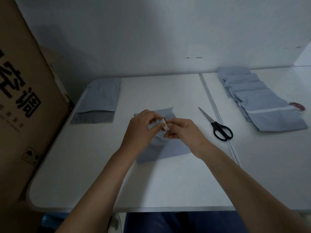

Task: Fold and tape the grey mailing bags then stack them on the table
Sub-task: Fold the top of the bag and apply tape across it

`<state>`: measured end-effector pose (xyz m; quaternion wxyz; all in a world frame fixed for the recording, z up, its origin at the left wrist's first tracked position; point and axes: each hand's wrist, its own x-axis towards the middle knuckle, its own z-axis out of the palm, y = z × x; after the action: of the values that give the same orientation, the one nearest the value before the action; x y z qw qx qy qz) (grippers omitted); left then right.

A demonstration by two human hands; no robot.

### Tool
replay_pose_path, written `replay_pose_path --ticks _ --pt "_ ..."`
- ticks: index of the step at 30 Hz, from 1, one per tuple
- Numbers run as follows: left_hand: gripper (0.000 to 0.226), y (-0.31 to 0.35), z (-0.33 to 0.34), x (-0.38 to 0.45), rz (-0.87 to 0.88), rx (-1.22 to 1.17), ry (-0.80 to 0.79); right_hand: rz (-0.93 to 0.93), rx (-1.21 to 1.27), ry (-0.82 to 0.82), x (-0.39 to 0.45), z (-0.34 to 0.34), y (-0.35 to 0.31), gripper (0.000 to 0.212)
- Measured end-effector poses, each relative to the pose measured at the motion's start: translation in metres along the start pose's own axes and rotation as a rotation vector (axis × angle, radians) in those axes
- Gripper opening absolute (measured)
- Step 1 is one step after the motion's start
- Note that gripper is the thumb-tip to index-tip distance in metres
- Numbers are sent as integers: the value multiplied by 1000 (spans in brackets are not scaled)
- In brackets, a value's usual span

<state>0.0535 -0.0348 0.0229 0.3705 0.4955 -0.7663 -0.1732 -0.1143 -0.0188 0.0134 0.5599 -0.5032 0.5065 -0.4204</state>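
On the white folding table point(168, 182), a folded grey plastic mailing bag point(165, 145) lies at the middle under both hands, a flat unfolded grey mailing bag point(99, 96) behind and left of it, black-handled steel scissors point(217, 125) to its right, and farther right an overlapping row of folded grey bags point(257, 98) with a tape roll point(297, 107) at its right edge.

The person is showing two bare forearms with no sleeves reaching into view, and no watch, ring or glove is showing on the left hand point(141, 130) or the right hand point(183, 133). Dark blue clothing is covering the lap.
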Motion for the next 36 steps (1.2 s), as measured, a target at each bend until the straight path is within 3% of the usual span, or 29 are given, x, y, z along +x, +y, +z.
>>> replay_pose_path --ticks 3,7,12,16,19,22,27,30,33,36 --pt "10 -2 -1 0 68 73 10 -6 -20 2 0 1 0 23" --pt "27 2 0 -3 270 344 31 -5 -34 -2 -1 2 -3 23" --pt "17 -3 -8 6 145 158 32 60 -112 150 5 -4 -11 23" --pt "10 2 -21 13 130 -7 -15 351 304 -94 11 -5 -24 43" --pt "7 5 -26 16 128 -68 -91 389 567 -153 16 3 -30 28" --pt "6 1 -32 16 104 -140 -126 400 660 -209 19 4 -34 16" --pt "6 -5 -39 12 15 -279 -235 369 504 -329 16 -4 -36 11" --pt "6 -10 -41 11 8 -276 -296 317 272 -369 15 -10 -38 7" --pt "10 -16 -44 8 -119 -388 -311 193 38 -285 14 -7 -39 12" --pt "24 -20 -44 7 -322 -548 -145 37 -135 -117 12 1 -31 15"
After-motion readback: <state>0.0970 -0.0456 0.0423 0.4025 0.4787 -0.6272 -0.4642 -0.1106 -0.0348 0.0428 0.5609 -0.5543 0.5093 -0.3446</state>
